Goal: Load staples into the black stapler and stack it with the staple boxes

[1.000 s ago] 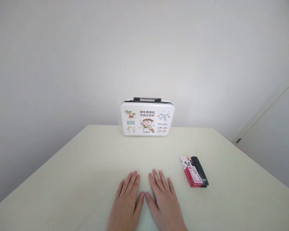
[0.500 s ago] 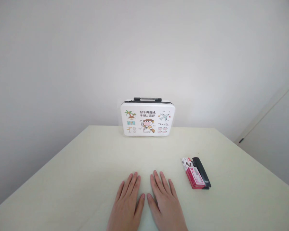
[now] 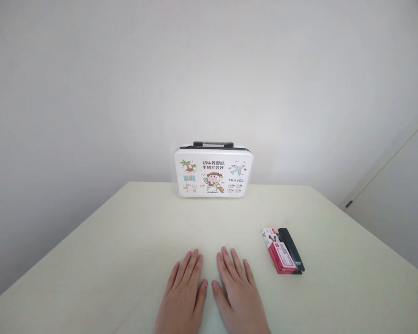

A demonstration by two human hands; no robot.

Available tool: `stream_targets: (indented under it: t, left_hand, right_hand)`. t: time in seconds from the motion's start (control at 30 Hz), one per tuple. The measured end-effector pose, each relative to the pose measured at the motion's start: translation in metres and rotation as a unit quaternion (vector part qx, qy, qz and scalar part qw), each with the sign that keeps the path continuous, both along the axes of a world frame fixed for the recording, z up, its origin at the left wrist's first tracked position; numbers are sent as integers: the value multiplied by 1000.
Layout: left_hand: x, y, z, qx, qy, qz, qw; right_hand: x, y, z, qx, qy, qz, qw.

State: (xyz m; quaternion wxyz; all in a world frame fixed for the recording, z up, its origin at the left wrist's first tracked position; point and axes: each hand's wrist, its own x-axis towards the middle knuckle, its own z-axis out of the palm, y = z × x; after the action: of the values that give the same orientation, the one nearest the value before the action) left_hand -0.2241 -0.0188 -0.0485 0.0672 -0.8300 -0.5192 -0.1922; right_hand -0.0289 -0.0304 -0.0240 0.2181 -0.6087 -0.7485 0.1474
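Observation:
My left hand point(image 3: 183, 297) and my right hand point(image 3: 238, 294) lie flat, palms down, side by side on the pale table point(image 3: 125, 250) near its front edge. Both hold nothing, and their thumbs almost touch. To the right of my right hand, a short gap away, lies a red and white box point(image 3: 279, 251) with a black stapler point(image 3: 291, 248) right beside it. A small white case point(image 3: 213, 171) with cartoon travel pictures and a black handle stands upright at the table's far edge, against the wall.
A plain white wall point(image 3: 125, 83) rises behind the table. At the far right a white door or cabinet panel point(image 3: 397, 204) stands beyond the table's right edge.
Both hands stay flat on the table. The view has shifted very slightly; nothing was picked up or moved.

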Motion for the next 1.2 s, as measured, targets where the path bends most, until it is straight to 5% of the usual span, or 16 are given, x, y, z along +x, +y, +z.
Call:
stream_targets:
  t: [0.33,0.53,0.63,0.7,0.87,0.97,1.07,1.2]
  left_hand:
    - [0,0,0,-10,-16,-2,1000]
    - [5,0,3,-127,-164,16,978]
    - [34,-2,17,-212,-331,61,918]
    - [67,-5,30,-305,-449,74,837]
    - [166,-9,55,-478,-602,-91,633]
    - [211,-1,58,-471,-643,-118,593]
    - [235,10,55,-460,-660,-99,586]
    - [233,16,53,-447,-661,-80,598]
  right_hand:
    - [2,1,2,-11,-26,1,1000]
    - [0,2,-3,-2,19,-1,1000]
    - [6,-2,5,6,112,-14,994]
    - [20,-6,19,24,184,-39,982]
    - [96,-5,51,149,272,-213,926]
    - [146,5,45,127,342,-312,877]
    - [174,14,30,59,452,-305,836]
    - [168,19,21,36,472,-269,839]
